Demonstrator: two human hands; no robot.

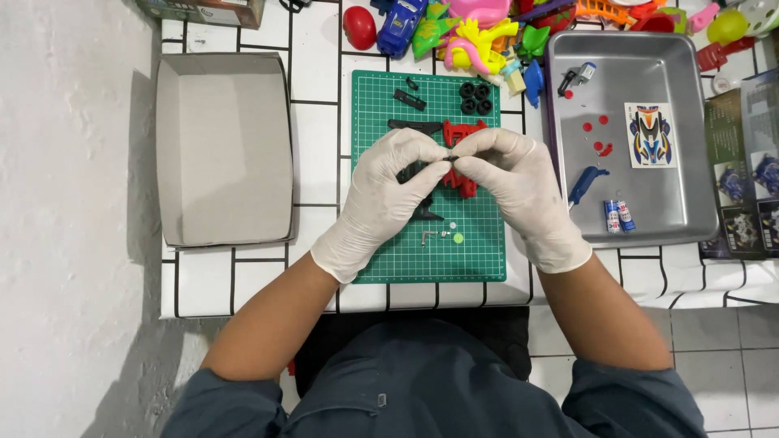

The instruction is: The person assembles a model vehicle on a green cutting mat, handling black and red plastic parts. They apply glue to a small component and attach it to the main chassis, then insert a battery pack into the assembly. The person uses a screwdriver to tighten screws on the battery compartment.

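Note:
Both my hands wear white gloves and meet over a green cutting mat (381, 97). My left hand (388, 188) and my right hand (513, 180) pinch a very small part between their fingertips, too small to identify. Just below the fingers lies a red toy-car chassis (459, 134), partly hidden by my hands. Black car parts (410, 100) and several small black tyres (476, 98) lie at the top of the mat. A tiny metal pin, a small green gear (458, 238) and other little bits rest near the mat's lower middle.
An open grey cardboard box (223, 150) sits left of the mat. A steel tray (690, 211) on the right holds a sticker sheet (650, 135), two small batteries (618, 216), a blue part and red bits. Colourful plastic toys (479, 36) crowd the table's far edge.

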